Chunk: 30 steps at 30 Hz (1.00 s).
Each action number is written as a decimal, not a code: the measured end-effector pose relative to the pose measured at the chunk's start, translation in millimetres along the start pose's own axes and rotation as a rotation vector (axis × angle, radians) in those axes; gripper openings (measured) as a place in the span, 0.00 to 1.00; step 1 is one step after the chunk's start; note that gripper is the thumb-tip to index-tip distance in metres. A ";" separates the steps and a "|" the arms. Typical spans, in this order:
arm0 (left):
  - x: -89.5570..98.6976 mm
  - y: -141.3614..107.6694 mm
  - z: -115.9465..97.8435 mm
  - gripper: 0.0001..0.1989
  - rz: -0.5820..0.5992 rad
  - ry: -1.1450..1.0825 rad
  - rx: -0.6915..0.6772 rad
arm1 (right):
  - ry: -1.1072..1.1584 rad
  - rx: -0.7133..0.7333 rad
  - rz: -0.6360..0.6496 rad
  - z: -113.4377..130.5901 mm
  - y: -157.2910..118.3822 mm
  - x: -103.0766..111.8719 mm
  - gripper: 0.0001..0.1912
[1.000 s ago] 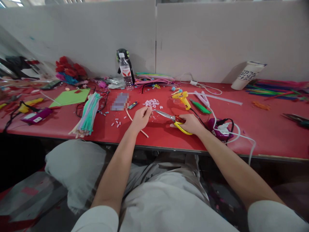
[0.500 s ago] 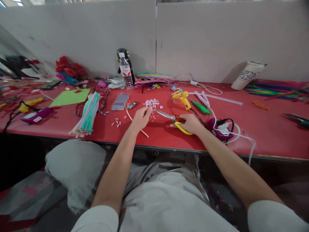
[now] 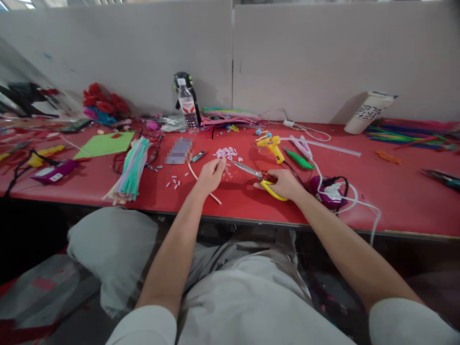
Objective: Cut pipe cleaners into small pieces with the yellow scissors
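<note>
My left hand (image 3: pixel 211 176) is closed in a pinch over a thin pale strip (image 3: pixel 207 189), whose lower end sticks out below the hand on the red table (image 3: pixel 244 211). Yellow-handled scissors (image 3: pixel 247 169) are gripped in my right hand (image 3: pixel 282 183), with the blades pointing left towards my left fingertips. The blade tips lie just right of those fingertips, not clearly touching them. Beyond them is a pile of small pale pink pieces (image 3: pixel 227 153). More small pieces (image 3: pixel 174 182) are scattered left of my left hand.
A bundle of pastel pipe cleaners (image 3: pixel 133 167) lies left, beside a green sheet (image 3: pixel 104 144). A water bottle (image 3: pixel 188 108) stands at the back. Right of centre are a yellow glue gun (image 3: pixel 272 146), a green object (image 3: pixel 299 158) and a purple device (image 3: pixel 325 191) with cables.
The scissors have shifted slightly right, their tips a little farther from my left fingertips. My left hand has barely moved.
</note>
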<state>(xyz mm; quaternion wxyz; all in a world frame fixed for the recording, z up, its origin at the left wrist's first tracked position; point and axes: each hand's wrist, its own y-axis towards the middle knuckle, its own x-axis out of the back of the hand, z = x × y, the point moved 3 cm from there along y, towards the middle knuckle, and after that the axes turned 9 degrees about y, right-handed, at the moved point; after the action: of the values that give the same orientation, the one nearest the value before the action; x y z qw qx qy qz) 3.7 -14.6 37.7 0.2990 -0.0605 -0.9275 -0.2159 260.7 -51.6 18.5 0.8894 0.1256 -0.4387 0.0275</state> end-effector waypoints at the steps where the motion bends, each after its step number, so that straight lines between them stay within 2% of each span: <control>1: 0.2 0.1 -0.1 0.24 -0.002 0.006 0.000 | -0.004 0.002 0.003 -0.2 0.0 -0.2 0.33; 30: -3.8 1.6 5.8 0.24 0.017 -0.058 0.016 | -0.028 0.013 0.009 -5.3 3.4 -3.9 0.32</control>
<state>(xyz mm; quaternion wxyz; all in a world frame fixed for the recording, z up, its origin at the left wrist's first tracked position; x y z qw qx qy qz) 4.1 -10.5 31.9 0.2745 -0.0722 -0.9369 -0.2040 261.9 -46.8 12.9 0.8822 0.1300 -0.4514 0.0326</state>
